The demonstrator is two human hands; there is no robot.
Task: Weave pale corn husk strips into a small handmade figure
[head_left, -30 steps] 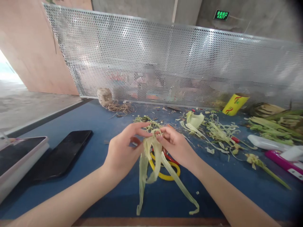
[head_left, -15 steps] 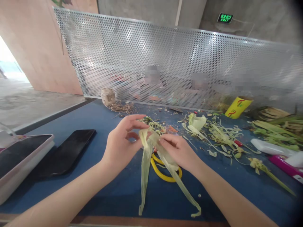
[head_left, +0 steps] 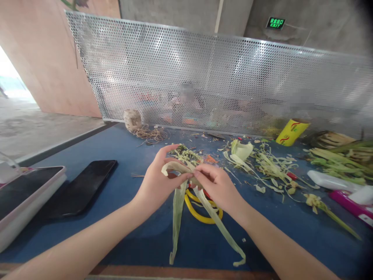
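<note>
Both of my hands meet above the middle of the blue table. My left hand pinches the folded top of some pale green leaf strips. My right hand pinches the same strips from the right side. Two long ends of the strips hang down toward the table's near edge. Under my hands lie yellow-handled scissors, partly hidden by the strips and my right hand.
A black phone and a white tray lie at the left. A twine ball sits by the perforated metal screen. Leaf scraps, a yellow cup and green stalks cover the right side.
My hands have folded the top of the strips over to the left, and the bent end now sticks out past my left fingers. The hanging ends swung slightly.
</note>
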